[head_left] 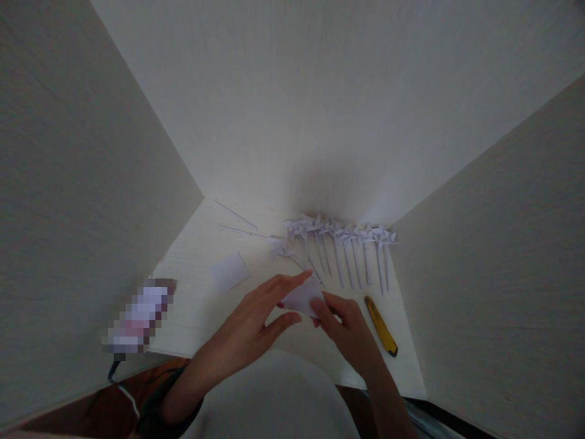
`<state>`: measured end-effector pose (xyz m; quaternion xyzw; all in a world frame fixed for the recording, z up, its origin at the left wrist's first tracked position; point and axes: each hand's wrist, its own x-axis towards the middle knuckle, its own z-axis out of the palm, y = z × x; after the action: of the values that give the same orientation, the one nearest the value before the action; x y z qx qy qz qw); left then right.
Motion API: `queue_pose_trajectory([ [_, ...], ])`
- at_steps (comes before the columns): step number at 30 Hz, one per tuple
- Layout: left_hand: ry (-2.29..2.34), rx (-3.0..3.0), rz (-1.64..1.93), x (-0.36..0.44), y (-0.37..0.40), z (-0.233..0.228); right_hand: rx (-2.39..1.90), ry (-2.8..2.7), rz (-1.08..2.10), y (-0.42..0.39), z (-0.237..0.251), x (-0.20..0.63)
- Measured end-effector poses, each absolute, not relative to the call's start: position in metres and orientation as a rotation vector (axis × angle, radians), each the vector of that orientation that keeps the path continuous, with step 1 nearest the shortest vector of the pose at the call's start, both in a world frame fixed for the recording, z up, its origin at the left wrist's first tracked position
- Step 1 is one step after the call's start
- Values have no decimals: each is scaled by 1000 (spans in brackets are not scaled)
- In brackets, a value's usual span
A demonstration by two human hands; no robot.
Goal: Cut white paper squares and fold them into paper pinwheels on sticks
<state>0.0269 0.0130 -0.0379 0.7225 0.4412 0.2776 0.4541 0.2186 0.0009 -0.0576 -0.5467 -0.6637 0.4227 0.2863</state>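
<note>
A small piece of white paper [301, 299] is up in front of me, between my two hands. My right hand [340, 317] pinches its right side, with the thumb on top and the fingers beneath. At its left edge, my left hand [265, 311] touches the paper, the index finger stretched along the far edge and the thumb held apart. Just beyond the hands lies a paper pinwheel [280, 247] on a thin stick. A square sheet of white paper [230, 271] rests left of it.
Several white paper pinwheels [342, 235] on sticks lie in a row along the back wall. Two thin sticks [235, 213] are at the back left. A yellow box cutter [381, 326] lies at right. A blurred phone [139, 317] with a cable sits at left. Walls enclose three sides.
</note>
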Motion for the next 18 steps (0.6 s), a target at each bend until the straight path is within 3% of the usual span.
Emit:
queue_pose_trajectory([
  [5, 916, 1928, 624, 35, 6, -36, -1409, -1796, 1222, -2, -60, 213],
  [14, 986, 1531, 709, 28, 7, -35, -1120, -1726, 1257, -6, -58, 210],
  [18, 988, 1240, 875, 28, 3, -31, -1329, -1742, 1223, -1, -60, 206],
])
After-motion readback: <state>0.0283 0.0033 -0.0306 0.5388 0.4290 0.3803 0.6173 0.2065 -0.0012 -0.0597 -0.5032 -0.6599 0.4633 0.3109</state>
